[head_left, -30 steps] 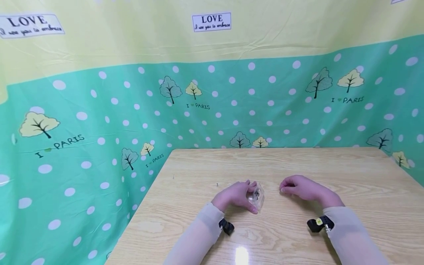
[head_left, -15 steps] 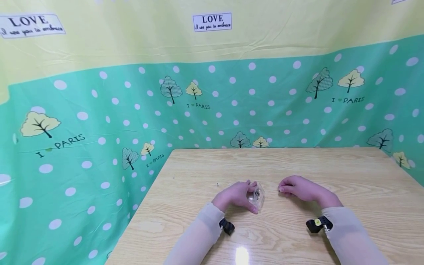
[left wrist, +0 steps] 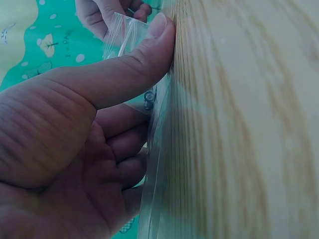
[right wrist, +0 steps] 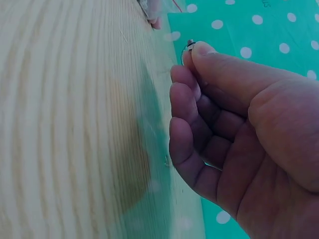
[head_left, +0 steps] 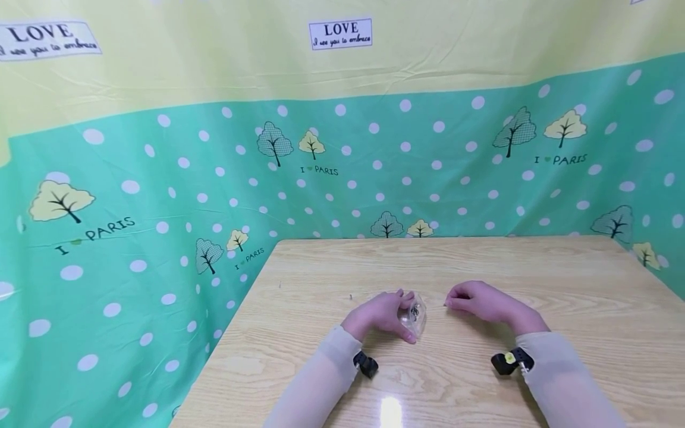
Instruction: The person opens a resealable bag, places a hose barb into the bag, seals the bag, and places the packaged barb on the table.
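On the wooden table, my left hand (head_left: 377,315) holds a small clear plastic bag (head_left: 420,324) between thumb and fingers. A few tiny dark metal parts (left wrist: 148,98) show inside it, too small to tell their kind. To the right of the bag, my right hand (head_left: 484,303) pinches a small shiny metal piece (right wrist: 190,46) between thumb and forefinger tip. Its other fingers are curled loosely and hold nothing. A short gap lies between the pinched piece and the bag's right side.
The light wooden table (head_left: 321,267) carries a tiny dark piece (head_left: 350,296) beyond the left hand and a fainter one (head_left: 280,285) near the left edge. A green and yellow printed curtain (head_left: 348,148) hangs behind the table and along its left side.
My right hand has moved slightly left, towards the bag, and the pinched metal piece now shows at its fingertips. My left hand and the bag have stayed in place.
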Demonstrator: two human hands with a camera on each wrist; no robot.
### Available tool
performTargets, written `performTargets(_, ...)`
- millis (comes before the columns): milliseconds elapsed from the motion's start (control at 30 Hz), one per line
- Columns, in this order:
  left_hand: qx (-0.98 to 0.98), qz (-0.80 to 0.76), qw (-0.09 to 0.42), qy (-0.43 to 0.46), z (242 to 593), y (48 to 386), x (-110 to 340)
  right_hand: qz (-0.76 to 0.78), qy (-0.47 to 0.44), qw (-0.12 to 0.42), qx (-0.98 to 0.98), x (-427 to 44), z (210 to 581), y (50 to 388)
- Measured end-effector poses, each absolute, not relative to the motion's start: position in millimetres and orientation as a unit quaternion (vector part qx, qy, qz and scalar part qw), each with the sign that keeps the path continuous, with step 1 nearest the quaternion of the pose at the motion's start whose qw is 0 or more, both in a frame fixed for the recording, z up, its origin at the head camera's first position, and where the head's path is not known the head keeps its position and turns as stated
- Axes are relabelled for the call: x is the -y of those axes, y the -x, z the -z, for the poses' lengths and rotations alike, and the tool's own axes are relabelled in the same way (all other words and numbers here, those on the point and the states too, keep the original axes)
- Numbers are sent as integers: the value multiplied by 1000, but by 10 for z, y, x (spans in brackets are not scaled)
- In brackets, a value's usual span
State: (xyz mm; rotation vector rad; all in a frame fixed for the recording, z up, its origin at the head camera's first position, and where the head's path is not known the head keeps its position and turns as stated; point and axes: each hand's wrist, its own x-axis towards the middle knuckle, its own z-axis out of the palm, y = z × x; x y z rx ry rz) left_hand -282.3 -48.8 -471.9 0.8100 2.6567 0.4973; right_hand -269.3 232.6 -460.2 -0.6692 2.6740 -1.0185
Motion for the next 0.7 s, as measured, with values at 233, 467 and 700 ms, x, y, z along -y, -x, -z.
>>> performTargets(233, -930, -175, 157, -284, 4709, 2815, 484, 348, 239, 98, -901, -2243, 4598, 2677)
performTargets(467, -929, -178, 158, -283, 4720, 2820, 480, 359, 252, 100, -893, -2185, 4567, 2644)
performTargets(700, -929, -183, 160, -280, 4697, 2802, 484, 355, 262, 95, -892, -2129, 4557, 2631)
